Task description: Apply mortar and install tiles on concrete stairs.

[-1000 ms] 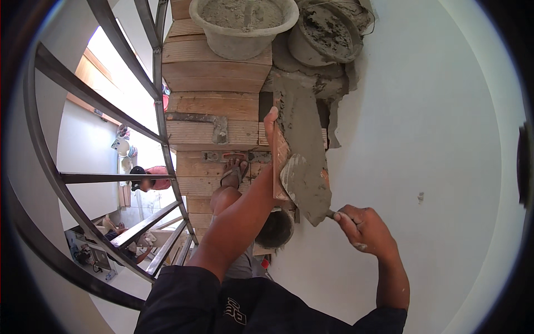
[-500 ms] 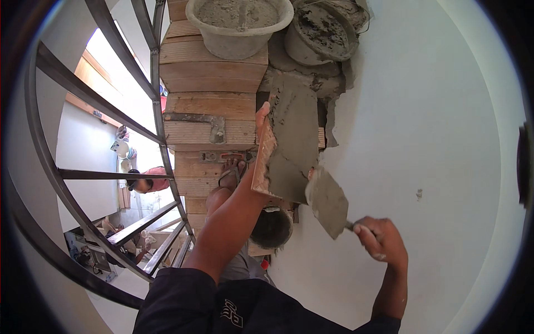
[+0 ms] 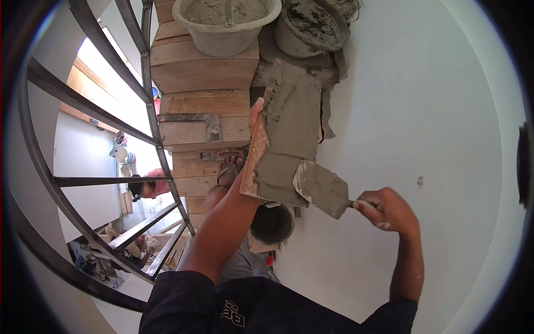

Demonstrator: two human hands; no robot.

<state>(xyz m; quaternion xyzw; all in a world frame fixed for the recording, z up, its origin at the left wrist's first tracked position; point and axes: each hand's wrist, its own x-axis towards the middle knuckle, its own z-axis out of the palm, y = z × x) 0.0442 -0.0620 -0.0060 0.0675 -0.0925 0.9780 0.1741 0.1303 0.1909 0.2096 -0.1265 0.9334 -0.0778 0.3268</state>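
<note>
My left hand [image 3: 256,110] grips the long left edge of a tile [image 3: 257,158], fingertips showing at its rim; the rest of that hand is hidden behind it. Grey wet mortar [image 3: 292,119] coats the upturned face, smooth in the middle and ragged along the left side. In my right hand [image 3: 387,210] is the handle of a trowel [image 3: 325,189]. Its mortar-smeared blade lies over the tile's near right corner, its left edge against the coating.
Beyond the tile stand a pale basin [image 3: 231,36] of grey mix and a dark bucket [image 3: 311,30]. An angled metal tool [image 3: 208,122] and a level [image 3: 219,155] rest on wooden-looking steps. Another bucket [image 3: 271,225] is below. Metal railing [image 3: 150,83] borders the left, white wall [image 3: 434,122] the right.
The trowel has moved up and left, from beside the tile's near right edge onto its near end. Mortar there now shows a fresh ridge. The view has shifted slightly.
</note>
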